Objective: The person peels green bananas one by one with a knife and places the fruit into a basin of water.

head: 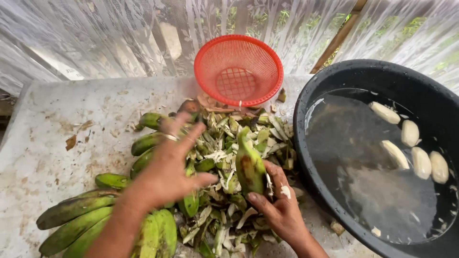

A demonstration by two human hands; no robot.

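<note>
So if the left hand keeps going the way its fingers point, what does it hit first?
Probably the green bananas just beyond the left hand, whose fingertips already overlap them; depth is unclear, so it may pass above.

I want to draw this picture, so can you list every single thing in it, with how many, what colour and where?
Held banana: one, green, upright in the right hand.
Unpeeled bananas: about ten, green, left on the table.
Peel scraps: a heap, green and pale, centre.
Basket: one, red, empty, at the back.
Basin: one, black, water inside, right.
Peeled bananas: five, cream, floating in the basin.
Table: one, whitish, stained.
Curtain: white lace, behind.
Left hand: open, over the bananas.
Right hand: gripping the held banana.
</note>
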